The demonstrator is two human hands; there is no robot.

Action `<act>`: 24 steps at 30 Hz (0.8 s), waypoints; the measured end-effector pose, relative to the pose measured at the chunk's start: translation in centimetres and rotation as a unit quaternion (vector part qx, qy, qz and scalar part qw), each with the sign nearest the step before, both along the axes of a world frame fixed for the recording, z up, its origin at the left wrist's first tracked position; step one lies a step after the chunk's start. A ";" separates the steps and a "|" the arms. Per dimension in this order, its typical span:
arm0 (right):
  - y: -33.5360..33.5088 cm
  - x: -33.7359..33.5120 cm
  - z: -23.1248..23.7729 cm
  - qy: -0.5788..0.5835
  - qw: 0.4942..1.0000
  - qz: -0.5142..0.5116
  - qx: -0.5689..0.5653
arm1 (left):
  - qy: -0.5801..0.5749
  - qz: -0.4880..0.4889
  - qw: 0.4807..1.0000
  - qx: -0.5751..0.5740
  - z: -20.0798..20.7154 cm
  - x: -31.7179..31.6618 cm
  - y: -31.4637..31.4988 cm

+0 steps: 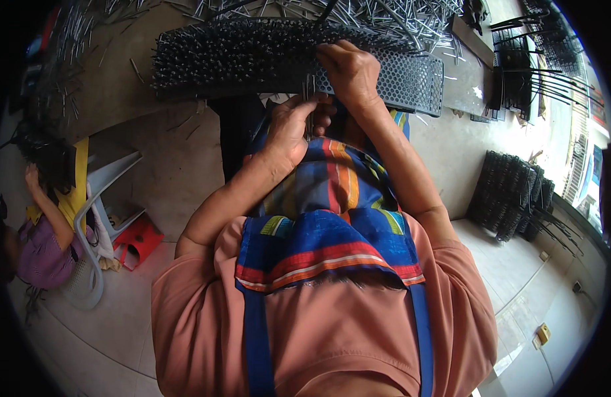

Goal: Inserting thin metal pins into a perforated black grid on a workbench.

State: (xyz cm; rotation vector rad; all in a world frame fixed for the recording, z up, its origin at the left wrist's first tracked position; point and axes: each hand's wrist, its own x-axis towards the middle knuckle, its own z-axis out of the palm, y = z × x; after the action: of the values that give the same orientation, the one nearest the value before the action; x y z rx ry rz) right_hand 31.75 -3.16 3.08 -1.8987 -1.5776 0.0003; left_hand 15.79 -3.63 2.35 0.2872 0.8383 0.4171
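A long, dark perforated panel [411, 83] lies across the table's near edge in front of me. Upright metal pins [216, 56] crowd its left and middle part, while rows of round holes show on the right. My right hand [352, 73] is closed in a pinch over the panel, right where the pins give way to bare holes; whatever sits between its fingertips is hidden. Just below the panel's near edge, my left hand [292, 129] is closed around a few thin metal pins [309, 89] that stick up past the thumb.
Loose metal pins [411, 23] lie heaped behind the panel, with more scattered on the table [113, 106] at left. Dark racks [517, 86] stand at the right, and stacked black panels [507, 195] on the floor. A co-worker [50, 238] sits at left by a grey plastic chair [94, 218].
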 end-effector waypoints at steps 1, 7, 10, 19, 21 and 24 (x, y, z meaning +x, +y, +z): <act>0.1 -0.2 0.1 -0.027 0.999 0.011 -0.029 | 0.001 -0.001 1.000 0.003 0.0 0.0 0.1; -3.1 0.1 2.1 0.314 0.933 -0.032 -0.173 | -0.034 -0.019 0.999 0.026 -0.1 0.0 0.4; -3.9 0.4 1.6 0.536 0.814 -0.018 -0.223 | -0.048 -0.074 0.995 0.037 0.3 0.2 0.3; -4.2 1.7 1.6 0.562 0.824 -0.069 -0.041 | -0.003 -0.036 0.999 -0.014 -0.4 0.0 -0.6; -3.5 1.7 1.2 0.506 0.856 -0.097 0.049 | 0.030 -0.044 0.997 -0.057 -0.8 -0.3 -0.8; -2.3 2.3 0.3 0.378 0.915 -0.063 0.128 | 0.022 -0.071 0.995 -0.060 -0.5 0.0 -1.3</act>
State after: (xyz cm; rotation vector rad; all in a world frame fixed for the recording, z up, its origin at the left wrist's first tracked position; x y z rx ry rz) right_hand 34.07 -5.50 3.35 -1.5151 -0.8755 0.4053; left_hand 15.79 -4.97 1.84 0.2432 0.8760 0.2272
